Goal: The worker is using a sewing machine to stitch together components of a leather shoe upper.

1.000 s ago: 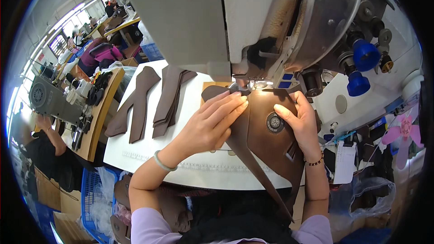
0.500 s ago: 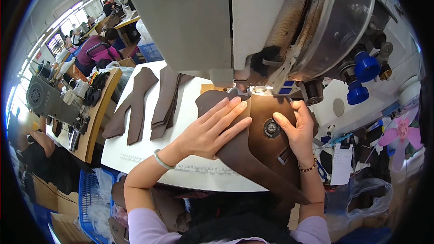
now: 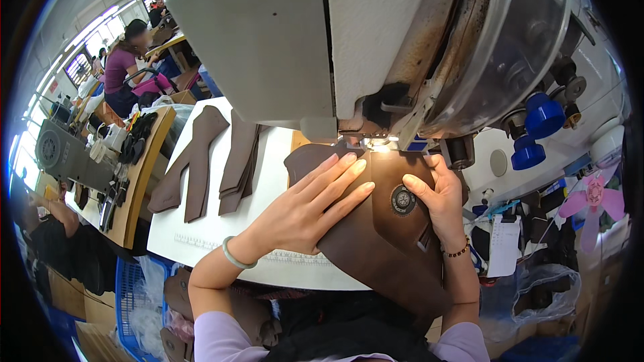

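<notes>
Swung broader over the past second, the brown leather-look flap [image 3: 379,261] now spreads past the front edge of my white table [image 3: 163,233], where it showed as a narrow strip. My left hand [image 3: 305,204] lies flat, fingers stretched, pressing it and gripping nothing; my right hand [image 3: 444,200] holds the badged panel [image 3: 388,171] at its edge, thumb on top, fingers partly hidden. That panel's upper edge meets the lamplight beneath the sewing machine [image 3: 255,47]. Uneven palm pressure or the overhanging weight's tug could, I judge, skew the layers; straying fingertips risk a jab. Smooth and supple-looking, the material curves around a round, dark badge [image 3: 404,200].
</notes>
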### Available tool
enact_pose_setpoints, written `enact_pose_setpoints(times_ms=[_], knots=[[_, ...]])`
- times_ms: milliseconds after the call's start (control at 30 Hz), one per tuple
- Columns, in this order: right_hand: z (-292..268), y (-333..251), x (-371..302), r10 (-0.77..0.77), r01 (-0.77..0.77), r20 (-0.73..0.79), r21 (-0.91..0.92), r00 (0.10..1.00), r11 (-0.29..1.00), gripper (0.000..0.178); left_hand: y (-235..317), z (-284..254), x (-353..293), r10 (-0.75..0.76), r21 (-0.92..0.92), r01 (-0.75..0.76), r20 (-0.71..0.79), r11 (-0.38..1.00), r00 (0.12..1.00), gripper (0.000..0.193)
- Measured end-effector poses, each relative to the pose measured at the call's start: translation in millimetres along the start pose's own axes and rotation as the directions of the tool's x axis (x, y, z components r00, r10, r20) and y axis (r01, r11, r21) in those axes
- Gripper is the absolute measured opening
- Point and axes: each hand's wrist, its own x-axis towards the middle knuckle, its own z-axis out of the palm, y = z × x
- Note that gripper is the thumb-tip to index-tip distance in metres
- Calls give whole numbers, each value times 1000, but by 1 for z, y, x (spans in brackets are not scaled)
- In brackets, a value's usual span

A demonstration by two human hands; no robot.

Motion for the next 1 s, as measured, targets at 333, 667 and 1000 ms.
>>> enact_pose_setpoints(times_ms=[333,667,1000], knots=[[0,0,0,7,-8,-20,-56,1000,998,25,1,-4,1,-9,-42,10,18,999,1000,64],[0,1,9,63,-59,-32,106,998,993,21,-5,-11,8,-72,-107,75,30,991,997,73],[0,-1,10,77,-68,-68,123,995,990,37,-7,-7,8,-51,-102,51,9,993,999,77]])
